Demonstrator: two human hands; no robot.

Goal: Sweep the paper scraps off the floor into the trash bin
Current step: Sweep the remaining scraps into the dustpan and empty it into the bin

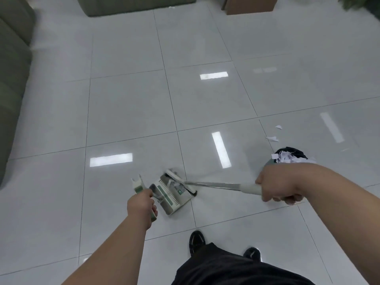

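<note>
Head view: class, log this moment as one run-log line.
left-hand grip: on dustpan handle | right-hand grip: on broom handle | broom head: at dustpan mouth | floor: scraps near trash bin

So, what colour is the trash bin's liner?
Black: the bin's plastic liner, clearest in the head view.

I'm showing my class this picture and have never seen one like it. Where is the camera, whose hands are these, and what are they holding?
No machine here: a person wears the camera on their head, so you look down at their own arms. The left hand grips the handle of a dustpan resting on the tiled floor. The right hand grips a broom, its head at the pan's mouth, where some paper scraps lie. More scraps lie on the floor beyond the trash bin, which already holds paper.
</note>
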